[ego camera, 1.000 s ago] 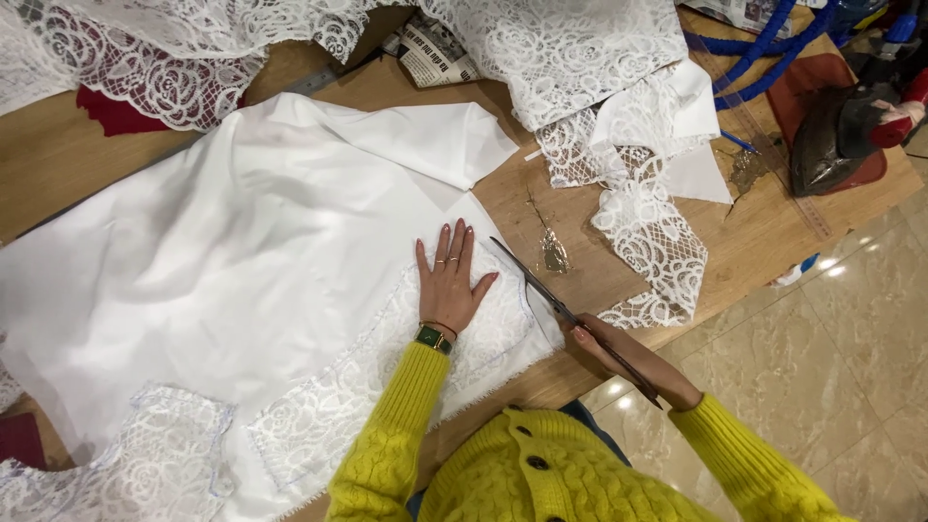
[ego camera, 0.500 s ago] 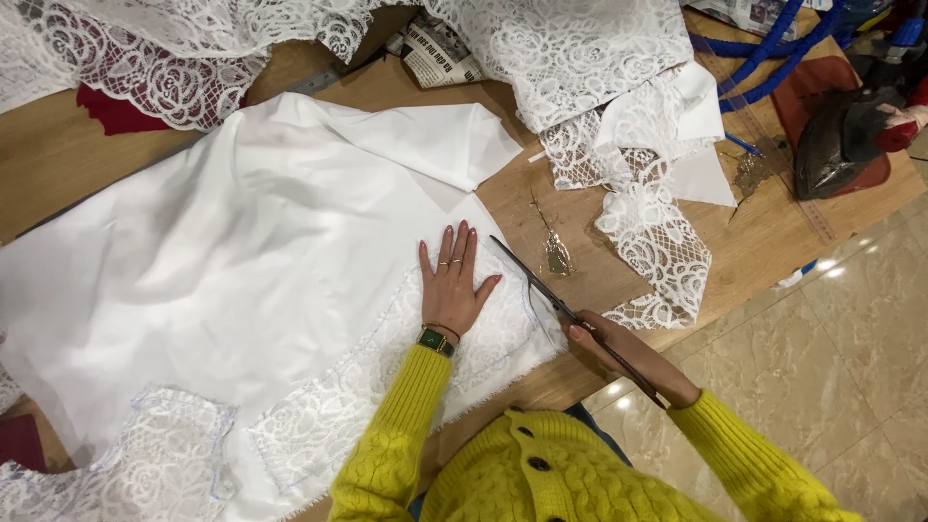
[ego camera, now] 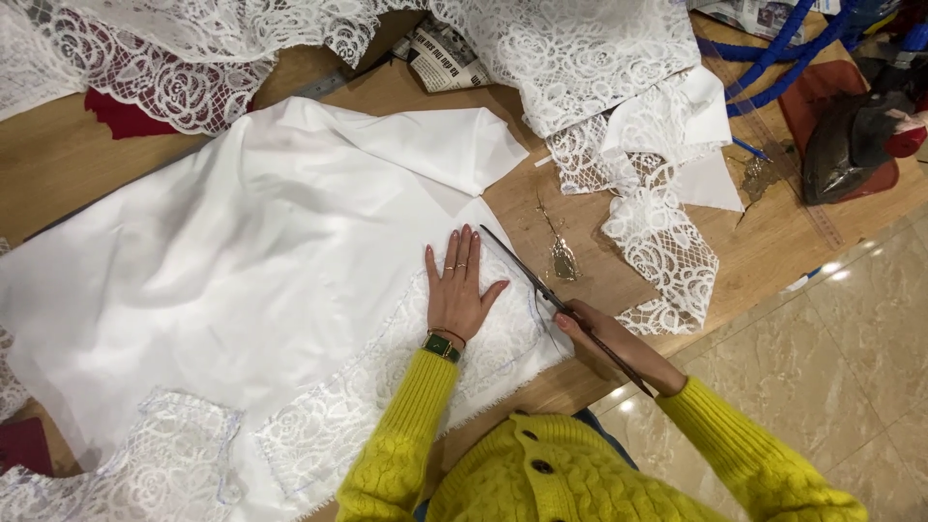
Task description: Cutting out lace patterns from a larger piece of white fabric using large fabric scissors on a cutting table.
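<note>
The long scissors (ego camera: 541,282) lie on a diagonal, their tips pointing up and to the left toward the edge of the white fabric (ego camera: 242,251), their handles running back down and to the right into the right hand (ego camera: 619,346). That hand's grip is closed around the handles, fingers wrapped over them; the blades look nearly together, though they are too thin in this view to be sure whether a sliver of cloth sits between them. The blade line runs along the right-hand edge of the fabric, just beside the strip of white lace (ego camera: 425,387) laid over the cloth's lower border. The left hand (ego camera: 459,290) is the nearer one to the cloth: it lies flat, palm down, fingers spread and pointing away from the body, pressing fabric and lace onto the wooden counter (ego camera: 68,164) just left of the blades. It grasps nothing, only holds the material flat; a watch with a dark face sits at its wrist. The gap between the left thumb and the scissors is narrow. Farther right, well apart from both hands, loose lace pieces (ego camera: 667,242) lie on the counter, and a dark iron (ego camera: 851,145) rests near the far right edge.
</note>
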